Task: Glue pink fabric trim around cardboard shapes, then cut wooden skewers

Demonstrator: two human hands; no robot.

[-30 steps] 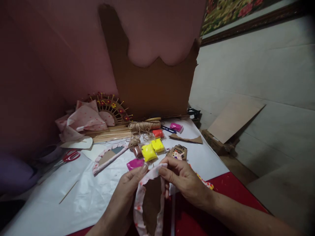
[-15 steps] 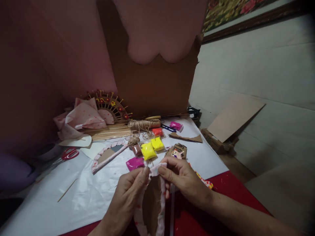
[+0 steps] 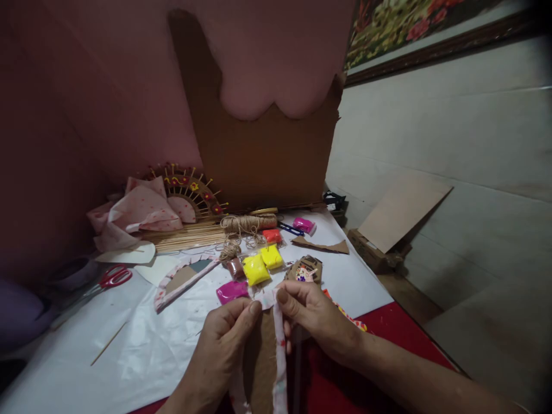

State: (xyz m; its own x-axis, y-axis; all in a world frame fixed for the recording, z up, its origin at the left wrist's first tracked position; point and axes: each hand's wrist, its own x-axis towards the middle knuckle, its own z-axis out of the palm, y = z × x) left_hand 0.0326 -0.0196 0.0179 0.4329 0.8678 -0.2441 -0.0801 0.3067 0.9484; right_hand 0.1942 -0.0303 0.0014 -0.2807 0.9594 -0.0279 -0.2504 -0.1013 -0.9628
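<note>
Between my two hands is a cardboard piece [image 3: 260, 356] edged with folded pale pink patterned fabric, its long side running down out of the picture. My left hand [image 3: 219, 348] pinches the fabric edge at the top left corner, thumb on top. At the top right corner my right hand [image 3: 321, 322] grips the same edge between thumb and fingers. Just beyond my fingertips lie a magenta clay packet [image 3: 232, 292] and a yellow clay packet [image 3: 256, 269]. A cardboard piece with a patterned scrap on it [image 3: 304, 271] sits behind my right hand.
A half-round fabric-edged cardboard piece [image 3: 185, 280], red-handled scissors [image 3: 115, 277] and a thin stick [image 3: 108, 343] lie to the left. Farther back are jute twine [image 3: 248, 223], a bundle of sticks [image 3: 181, 236], pink fabric [image 3: 140, 210] and a decorated fan [image 3: 190, 187]. Tall cardboard [image 3: 267, 164] stands behind.
The view has shifted slightly, so the table things sit a little lower and farther left. Both hands still hold the fabric-edged cardboard, which shows more of its right border.
</note>
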